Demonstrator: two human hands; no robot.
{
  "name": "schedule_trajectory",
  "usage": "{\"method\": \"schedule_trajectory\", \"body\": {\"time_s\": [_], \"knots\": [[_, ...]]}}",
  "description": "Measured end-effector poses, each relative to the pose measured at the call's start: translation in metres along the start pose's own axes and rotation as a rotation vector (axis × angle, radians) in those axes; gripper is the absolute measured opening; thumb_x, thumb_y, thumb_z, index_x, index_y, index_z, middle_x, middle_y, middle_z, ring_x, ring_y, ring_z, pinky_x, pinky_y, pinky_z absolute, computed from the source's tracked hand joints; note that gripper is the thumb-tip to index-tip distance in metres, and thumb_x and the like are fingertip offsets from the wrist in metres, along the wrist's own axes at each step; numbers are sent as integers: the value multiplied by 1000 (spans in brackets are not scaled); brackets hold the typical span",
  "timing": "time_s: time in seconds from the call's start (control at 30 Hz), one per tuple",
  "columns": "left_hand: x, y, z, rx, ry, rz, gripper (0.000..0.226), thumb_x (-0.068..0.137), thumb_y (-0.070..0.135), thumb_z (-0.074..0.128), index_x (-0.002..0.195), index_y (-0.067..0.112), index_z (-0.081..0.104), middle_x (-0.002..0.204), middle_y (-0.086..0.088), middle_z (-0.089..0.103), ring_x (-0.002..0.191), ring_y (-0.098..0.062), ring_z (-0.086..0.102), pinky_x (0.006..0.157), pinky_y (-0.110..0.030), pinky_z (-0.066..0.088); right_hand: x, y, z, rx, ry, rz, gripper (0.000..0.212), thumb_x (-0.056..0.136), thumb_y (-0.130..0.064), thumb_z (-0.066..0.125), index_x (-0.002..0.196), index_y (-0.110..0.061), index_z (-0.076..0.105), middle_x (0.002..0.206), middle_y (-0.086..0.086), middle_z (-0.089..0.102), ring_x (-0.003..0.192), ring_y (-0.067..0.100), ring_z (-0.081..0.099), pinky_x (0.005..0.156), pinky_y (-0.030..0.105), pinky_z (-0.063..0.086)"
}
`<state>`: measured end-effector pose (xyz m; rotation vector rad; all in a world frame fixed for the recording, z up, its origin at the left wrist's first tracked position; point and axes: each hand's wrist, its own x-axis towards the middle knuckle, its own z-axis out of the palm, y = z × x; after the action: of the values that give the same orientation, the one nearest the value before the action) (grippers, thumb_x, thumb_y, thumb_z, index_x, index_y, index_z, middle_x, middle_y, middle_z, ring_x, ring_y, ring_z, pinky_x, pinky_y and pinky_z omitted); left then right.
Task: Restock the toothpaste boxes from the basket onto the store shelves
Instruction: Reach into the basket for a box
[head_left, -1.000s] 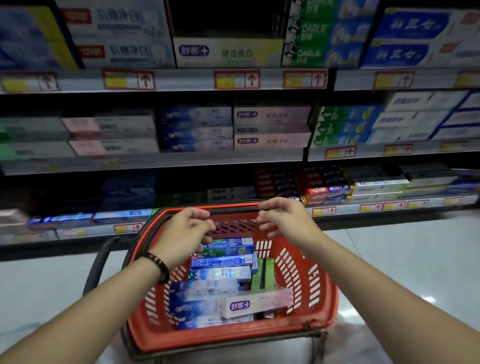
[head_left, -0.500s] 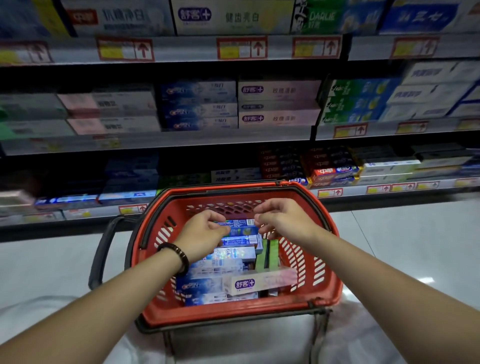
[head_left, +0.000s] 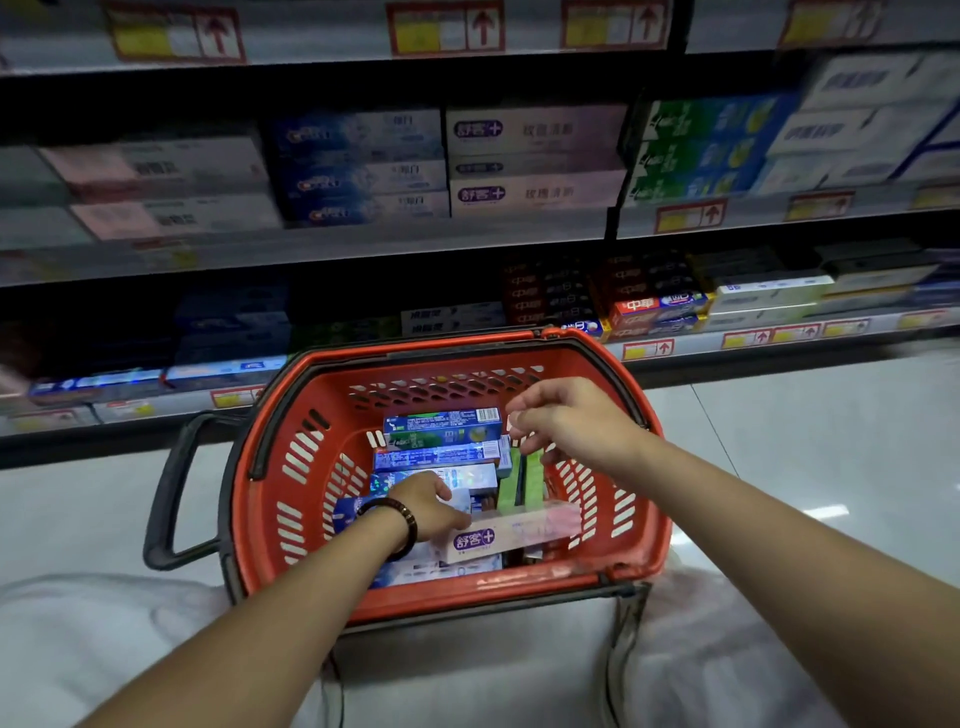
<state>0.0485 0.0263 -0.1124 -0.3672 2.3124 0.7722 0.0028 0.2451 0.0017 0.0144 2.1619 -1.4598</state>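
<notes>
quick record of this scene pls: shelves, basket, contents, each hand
shelves: stocked with boxed toothpaste
basket: red basket, in front of the shelves
contents: toothpaste boxes lying flat; green boxes on edge at the right
left hand: down among the boxes, touching them; grip unclear
right hand: above the basket's right side, fingers loosely curled, holding nothing

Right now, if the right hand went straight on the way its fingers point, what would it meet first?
Probably the green toothpaste boxes standing on end in the red basket, directly below the right hand, which hangs loosely curled and empty. Depth is unclear; the blue-green box to their left might come first.
</notes>
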Motion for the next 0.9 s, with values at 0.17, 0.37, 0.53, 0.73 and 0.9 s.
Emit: {"method": "schedule_trajectory", "body": {"time_s": [0.17, 0.37, 0.53, 0.73, 0.9], "knots": [[7, -5, 8, -6, -17, -41, 60, 79, 43, 86, 129, 20, 62, 145, -2, 54, 128, -21, 54, 93, -27, 44, -1, -2, -3, -7, 6, 7, 11, 100, -16, 69, 109, -12, 74, 100, 8, 80, 84, 22, 75, 70, 35, 57], [13, -8, 21, -4, -51, -71, 58, 67, 38, 94, 114, 20, 64, 128, 0, 63, 111, -19, 61, 97, -33, 53, -3, -1, -6, -18, 0, 25, 11, 101, -18, 69, 108, -12, 74, 101, 8, 79, 89, 24, 77, 69, 33, 57], [17, -15, 27, -76, -56, -120, 70, 66, 34, 97, 126, 16, 64, 127, -1, 61, 115, -21, 62, 98, -32, 53, -3, -2, -9, -20, 5, 29, 11, 101, -18, 67, 108, -12, 74, 100, 7, 80, 95, 29, 78, 69, 33, 58], [21, -19, 28, -235, -86, -162, 65, 61, 35, 99, 114, 19, 65, 115, -5, 70, 102, -24, 71, 95, -42, 59, -1, -3, -10, -19, 11, 30, 12, 102, -19, 67, 108, -13, 75, 100, 7, 79, 95, 30, 78, 69, 34, 58], [21, -18, 26, -320, -65, -171, 44, 68, 33, 96, 101, 17, 73, 87, -4, 78, 84, -21, 74, 83, -36, 62, -1, -2, -10, -25, 12, 33, 11, 102, -20, 67, 107, -15, 75, 102, 7, 79, 93, 26, 78, 68, 33, 59]]}}
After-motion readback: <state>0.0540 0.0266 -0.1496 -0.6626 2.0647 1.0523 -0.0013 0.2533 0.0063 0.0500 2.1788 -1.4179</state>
